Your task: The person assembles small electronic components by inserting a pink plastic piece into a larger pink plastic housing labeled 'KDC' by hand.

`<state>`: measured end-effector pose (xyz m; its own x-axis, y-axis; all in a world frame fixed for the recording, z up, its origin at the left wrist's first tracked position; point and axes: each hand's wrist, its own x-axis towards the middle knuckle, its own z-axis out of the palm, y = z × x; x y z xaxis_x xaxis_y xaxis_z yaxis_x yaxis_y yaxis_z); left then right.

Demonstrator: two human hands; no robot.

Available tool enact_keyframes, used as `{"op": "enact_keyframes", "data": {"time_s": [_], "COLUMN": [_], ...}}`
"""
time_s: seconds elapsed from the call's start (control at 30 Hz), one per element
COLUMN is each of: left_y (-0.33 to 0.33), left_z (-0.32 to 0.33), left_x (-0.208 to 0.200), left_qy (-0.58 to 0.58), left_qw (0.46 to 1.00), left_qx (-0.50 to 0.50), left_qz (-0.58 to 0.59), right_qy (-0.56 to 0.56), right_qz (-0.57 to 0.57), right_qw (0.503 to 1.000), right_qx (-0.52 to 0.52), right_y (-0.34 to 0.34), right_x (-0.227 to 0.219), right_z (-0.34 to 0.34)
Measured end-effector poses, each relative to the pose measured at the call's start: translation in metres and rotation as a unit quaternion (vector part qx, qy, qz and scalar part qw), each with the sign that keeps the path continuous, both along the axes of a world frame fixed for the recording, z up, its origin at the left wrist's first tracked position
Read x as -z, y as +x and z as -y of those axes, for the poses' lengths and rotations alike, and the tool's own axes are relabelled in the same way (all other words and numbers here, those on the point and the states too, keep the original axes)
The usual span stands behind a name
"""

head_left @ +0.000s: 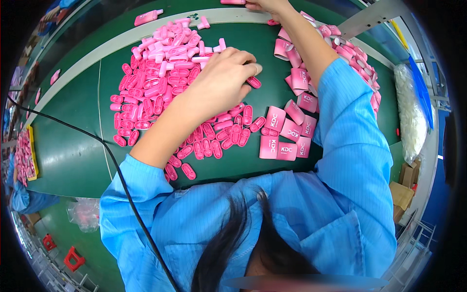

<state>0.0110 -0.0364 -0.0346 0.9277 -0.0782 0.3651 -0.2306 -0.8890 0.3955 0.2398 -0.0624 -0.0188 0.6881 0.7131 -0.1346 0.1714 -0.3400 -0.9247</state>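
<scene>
My left hand (228, 73) reaches over a heap of pink plastic parts, its fingers bent and closed. A small pink oval piece (253, 82) shows between its fingertips and thumb. At the far edge of the table, my right hand (269, 5) has its fingers closed at one end of a pink device (233, 1); the view's top edge cuts off both. Light pink parts with mouthpiece-like stems (168, 44) form the back of the heap. Deeper pink oval caps (146, 104) spread over its front and left. Pink printed sleeves (287, 131) lie to the right.
More sleeves (357, 58) are piled at the far right. A finished-looking pink device (147, 17) rests beyond the pale rail (97, 53). A black cable (116, 165) hangs across the left. A metal post (369, 19) stands at the far right, near a clear bag (409, 112).
</scene>
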Motion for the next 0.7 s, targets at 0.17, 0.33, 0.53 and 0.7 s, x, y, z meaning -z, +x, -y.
{"op": "enact_keyframes", "data": {"time_s": [0.17, 0.33, 0.53, 0.7], "left_y": [-0.002, -0.014, -0.018, -0.017], "left_z": [0.005, 0.01, -0.025, -0.044], "left_x": [0.004, -0.016, -0.009, -0.008], "left_qy": [0.019, -0.167, -0.513, -0.618], "left_qw": [1.0, 0.985, 0.856, 0.781], "left_qx": [-0.014, -0.036, -0.061, -0.076], "left_qz": [-0.019, -0.034, -0.02, -0.035], "right_qy": [0.005, 0.012, 0.062, -0.009], "right_qz": [0.209, 0.328, 0.433, 0.387], "right_qw": [0.978, 0.9, 0.859, 0.9], "right_qx": [-0.016, -0.286, -0.267, -0.199], "right_y": [-0.002, -0.06, -0.076, -0.078], "right_x": [0.01, 0.018, 0.021, 0.009], "right_z": [0.012, 0.026, 0.043, 0.075]}}
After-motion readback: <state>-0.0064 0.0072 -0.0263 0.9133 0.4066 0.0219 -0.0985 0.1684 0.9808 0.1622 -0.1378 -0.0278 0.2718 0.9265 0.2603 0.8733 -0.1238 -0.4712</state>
